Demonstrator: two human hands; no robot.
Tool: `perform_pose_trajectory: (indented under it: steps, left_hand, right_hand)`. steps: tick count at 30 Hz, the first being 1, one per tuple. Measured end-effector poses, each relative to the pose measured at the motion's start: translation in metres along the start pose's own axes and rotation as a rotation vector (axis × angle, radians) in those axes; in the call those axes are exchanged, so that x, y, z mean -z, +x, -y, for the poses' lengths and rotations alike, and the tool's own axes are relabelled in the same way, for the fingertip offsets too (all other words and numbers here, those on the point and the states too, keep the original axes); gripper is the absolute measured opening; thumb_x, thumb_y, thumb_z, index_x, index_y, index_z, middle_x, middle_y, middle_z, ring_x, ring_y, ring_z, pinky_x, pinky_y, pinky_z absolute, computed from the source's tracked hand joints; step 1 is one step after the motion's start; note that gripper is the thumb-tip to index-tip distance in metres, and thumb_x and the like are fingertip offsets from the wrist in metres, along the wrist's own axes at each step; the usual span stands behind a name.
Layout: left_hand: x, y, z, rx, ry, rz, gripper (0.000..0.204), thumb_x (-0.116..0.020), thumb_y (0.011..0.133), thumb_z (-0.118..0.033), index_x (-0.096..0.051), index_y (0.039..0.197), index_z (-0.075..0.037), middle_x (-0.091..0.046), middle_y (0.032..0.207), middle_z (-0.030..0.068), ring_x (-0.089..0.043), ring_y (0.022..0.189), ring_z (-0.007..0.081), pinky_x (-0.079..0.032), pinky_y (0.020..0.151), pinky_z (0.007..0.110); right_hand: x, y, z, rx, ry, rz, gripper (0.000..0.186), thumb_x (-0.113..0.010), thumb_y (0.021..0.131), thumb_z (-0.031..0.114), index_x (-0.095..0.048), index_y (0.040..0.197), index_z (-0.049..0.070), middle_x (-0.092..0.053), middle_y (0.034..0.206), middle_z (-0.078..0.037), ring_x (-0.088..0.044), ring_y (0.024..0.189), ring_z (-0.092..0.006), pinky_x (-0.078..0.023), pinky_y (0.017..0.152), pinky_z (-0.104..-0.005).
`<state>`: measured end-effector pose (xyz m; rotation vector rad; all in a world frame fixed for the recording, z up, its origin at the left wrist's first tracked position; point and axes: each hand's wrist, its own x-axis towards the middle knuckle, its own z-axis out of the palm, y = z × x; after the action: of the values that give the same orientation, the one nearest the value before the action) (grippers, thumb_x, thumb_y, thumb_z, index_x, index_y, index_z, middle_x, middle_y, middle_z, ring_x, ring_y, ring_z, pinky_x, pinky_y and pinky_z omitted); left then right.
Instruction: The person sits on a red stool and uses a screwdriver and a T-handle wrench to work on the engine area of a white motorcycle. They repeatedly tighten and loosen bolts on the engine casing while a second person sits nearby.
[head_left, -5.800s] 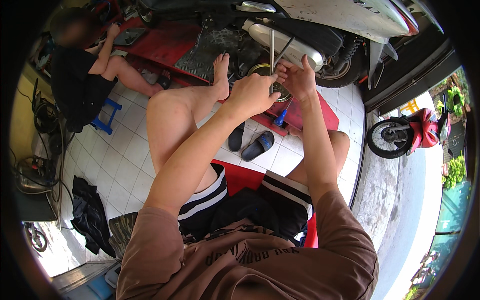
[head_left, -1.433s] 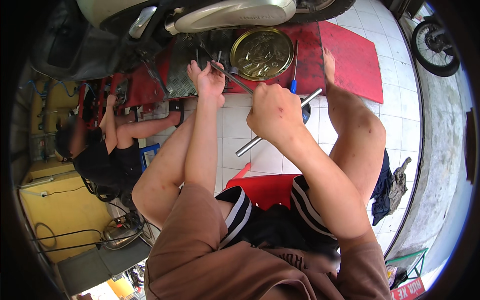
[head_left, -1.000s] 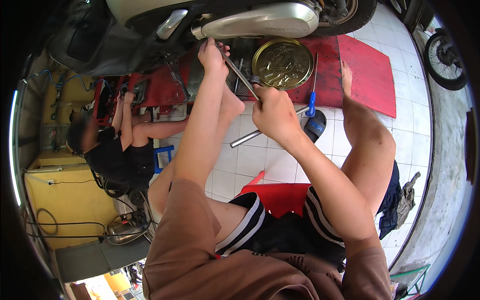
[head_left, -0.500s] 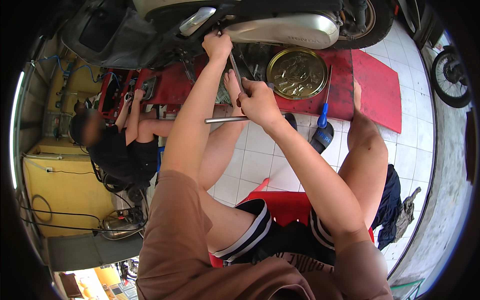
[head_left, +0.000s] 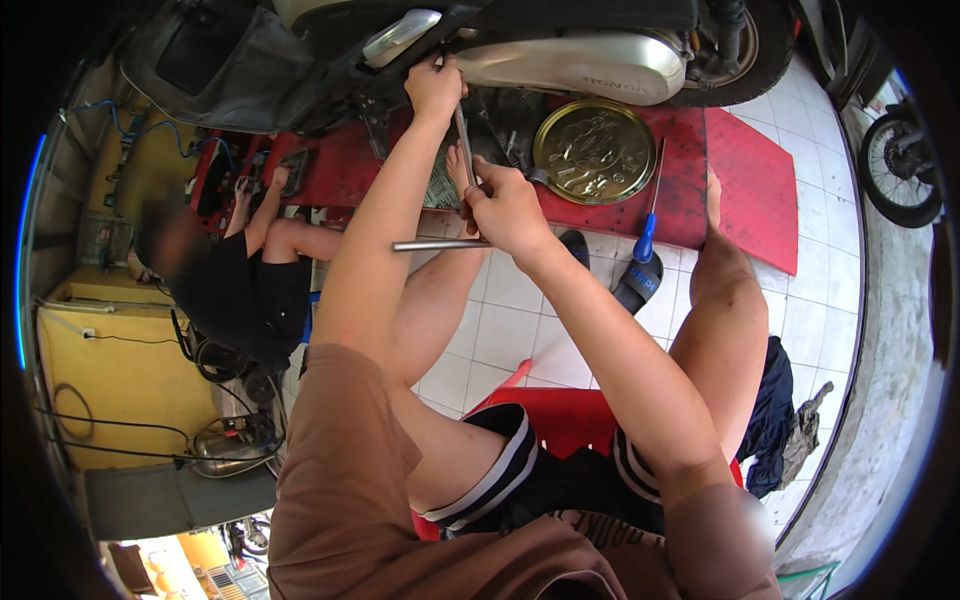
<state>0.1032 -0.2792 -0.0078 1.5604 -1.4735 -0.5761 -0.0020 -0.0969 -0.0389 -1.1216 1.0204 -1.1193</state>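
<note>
Head view: slender, grey metal T-handled wrench [head_left: 463, 142], held between the left hand [head_left: 434, 90], clamped on its far end, and the right hand [head_left: 507, 207], clamped beside its smooth cylindrical crossbar [head_left: 430, 245], which projects leftward.

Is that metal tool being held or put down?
Held. The right hand grips the metal tool near its silver crossbar; the left hand holds its far end, beside the motorbike.

The right-hand grip [head_left: 508, 208] holds a long grey metal T-handled tool [head_left: 464, 140] near its crossbar [head_left: 440, 245], the left-hand grip [head_left: 435, 90] farther up, beside the silver oblong motorcycle casing [head_left: 580, 68].
</note>
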Motion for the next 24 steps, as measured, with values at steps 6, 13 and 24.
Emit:
perform_pose_trajectory:
  steps: [6, 13, 24]
  left_hand:
    - [0.071, -0.055, -0.011, 0.433, -0.142, 0.397, 0.043, -0.035, 0.099, -0.04, -0.05, 0.114, -0.002, -0.061, 0.095, 0.0148, -0.063, 0.078, 0.022, -0.053, 0.064, 0.039]
    - [0.172, -0.156, -0.03, 0.926, 0.046, 0.618, 0.075, -0.026, 0.091, -0.065, -0.038, 0.136, -0.007, -0.053, 0.117, 0.0266, -0.06, 0.096, 0.0348, -0.049, 0.079, 0.044]
    - [0.173, -0.19, -0.03, 0.986, -0.705, 0.487, 0.05, -0.026, 0.098, -0.038, -0.057, 0.096, 0.001, -0.061, 0.082, 0.0069, -0.056, 0.066, 0.0139, -0.04, 0.052, 0.025]
  right_hand:
    - [-0.008, -0.001, 0.022, -0.104, 0.257, 0.243, 0.042, -0.048, 0.094, 0.011, -0.043, 0.134, 0.002, -0.058, 0.078, -0.001, -0.053, 0.069, -0.0067, -0.044, 0.062, -0.0241]
    - [-0.042, 0.013, 0.029, -0.237, 0.662, 0.36, 0.03, -0.049, 0.095, 0.01, -0.047, 0.125, 0.01, -0.055, 0.086, 0.001, -0.051, 0.072, -0.0076, -0.039, 0.059, -0.0196]
    - [-0.072, 0.044, 0.035, -0.279, 0.716, 0.425, 0.02, -0.042, 0.098, 0.013, -0.045, 0.117, 0.014, -0.053, 0.087, -0.004, -0.043, 0.067, -0.0122, -0.04, 0.061, -0.0252]
